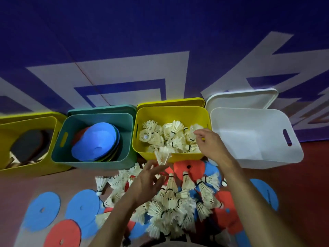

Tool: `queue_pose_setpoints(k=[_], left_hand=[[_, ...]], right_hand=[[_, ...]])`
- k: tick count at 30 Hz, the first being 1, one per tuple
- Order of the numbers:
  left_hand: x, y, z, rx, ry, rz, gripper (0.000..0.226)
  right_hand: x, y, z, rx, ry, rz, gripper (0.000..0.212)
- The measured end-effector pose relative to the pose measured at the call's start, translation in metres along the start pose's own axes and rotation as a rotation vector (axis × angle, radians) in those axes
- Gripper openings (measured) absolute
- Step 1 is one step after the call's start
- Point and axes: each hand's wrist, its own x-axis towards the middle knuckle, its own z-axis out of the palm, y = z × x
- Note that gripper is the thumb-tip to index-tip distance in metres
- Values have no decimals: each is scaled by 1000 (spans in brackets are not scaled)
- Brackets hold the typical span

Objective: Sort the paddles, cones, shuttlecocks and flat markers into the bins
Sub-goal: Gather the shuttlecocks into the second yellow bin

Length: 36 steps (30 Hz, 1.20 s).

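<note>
Shuttlecocks (170, 198) heaped on brown floor (53, 179); left hand (147, 180) pinches one; right hand (211, 145) released over yellow bin (170, 156); blue-white mat (124, 50) behind.

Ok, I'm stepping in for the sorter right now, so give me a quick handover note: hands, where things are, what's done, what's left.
Left hand: lifting one shuttlecock by the yellow bin.
Right hand: over that bin's right side, fingers at a shuttlecock inside; grip unclear.
Done: many shuttlecocks in the yellow bin; blue-topped stack in the teal bin; paddles in the far-left yellow bin.
Left: shuttlecock pile on the floor, plus blue and red flat markers around and under it. White bin holds nothing visible.
</note>
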Motion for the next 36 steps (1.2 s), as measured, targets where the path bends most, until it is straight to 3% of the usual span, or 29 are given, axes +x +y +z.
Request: queue_pose_setpoints(k=[9, 17, 25, 29, 33, 36], left_hand=[[20, 5, -17, 7, 34, 48, 39], [126, 50, -21, 235, -145, 123, 39], [208, 53, 2, 371, -241, 113, 35], [194, 51, -8, 367, -200, 183, 36], [141, 45, -9, 279, -119, 131, 30], [94, 43, 7, 157, -160, 148, 27]], right_hand=[[-80, 34, -8, 123, 73, 77, 27], [-162, 89, 0, 173, 169, 252, 28], [-174, 116, 17, 178, 143, 305, 24], [-163, 128, 28, 120, 31, 342, 28], [-140, 135, 48, 25, -81, 330, 29], [-119, 132, 65, -28, -183, 350, 31]])
